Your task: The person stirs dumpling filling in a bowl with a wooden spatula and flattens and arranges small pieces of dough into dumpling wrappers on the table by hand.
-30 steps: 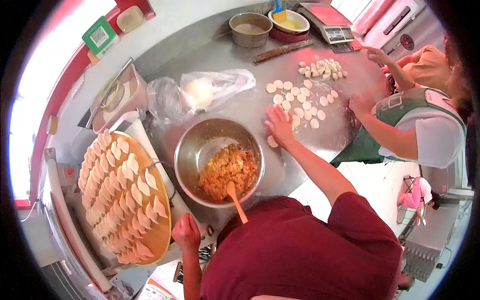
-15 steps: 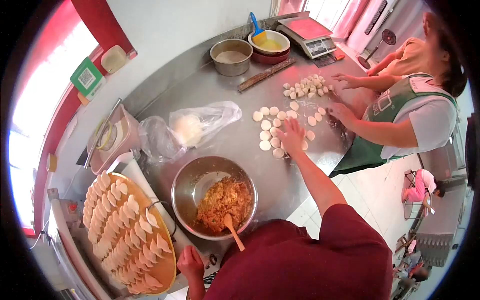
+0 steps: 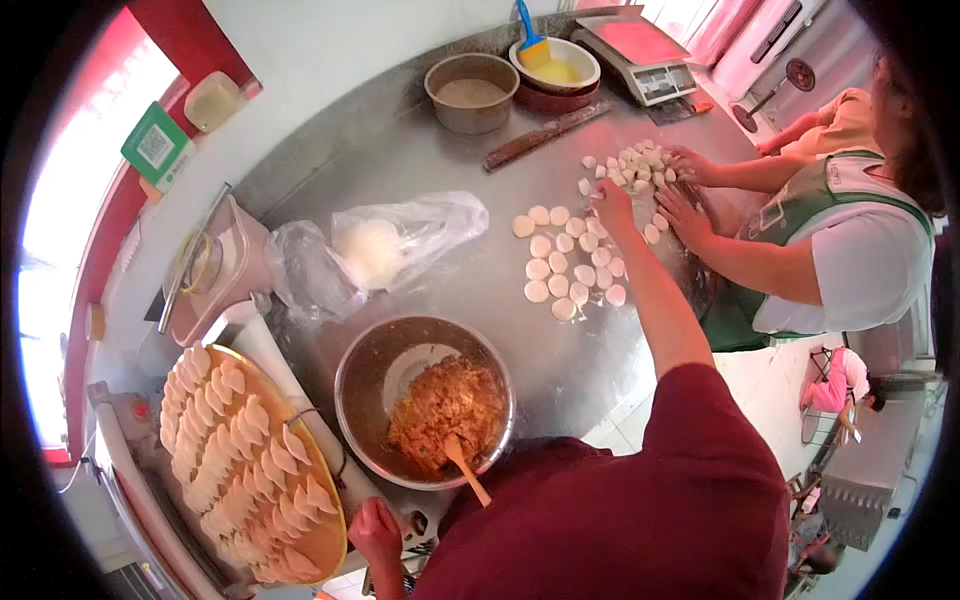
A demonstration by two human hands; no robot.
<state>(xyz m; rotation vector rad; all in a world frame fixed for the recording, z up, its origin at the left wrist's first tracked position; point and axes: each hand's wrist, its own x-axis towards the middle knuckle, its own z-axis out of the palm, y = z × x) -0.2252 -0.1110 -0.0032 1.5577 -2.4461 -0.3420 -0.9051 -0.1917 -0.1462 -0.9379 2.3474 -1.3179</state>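
My right hand (image 3: 616,208) is stretched over the steel table with its fingers bent together, between a heap of small dough pieces (image 3: 640,165) and flattened dough rounds (image 3: 558,262). Whether it holds a piece cannot be made out. My left hand (image 3: 375,530) is closed low beside the tray of folded dumplings (image 3: 245,450); anything inside it is hidden. Between my arms stands a steel bowl (image 3: 345,385) of orange-brown filling (image 3: 450,405) with a wooden spatula (image 3: 466,470) in it. A co-worker's two hands (image 3: 685,215) are at the heap's right side.
Plastic bags with dough (image 3: 370,250) and a pink bin (image 3: 225,265) lie to the left. Along the back are a metal pan (image 3: 472,95), a bowl with a brush (image 3: 560,68), a scale (image 3: 635,50) and a wooden stick (image 3: 545,137). A co-worker (image 3: 840,250) stands right.
My right hand has moved from over the flattened rounds up to the heap, and its fingers have drawn together. The co-worker's hands have come in against the heap. The camera view has shifted.
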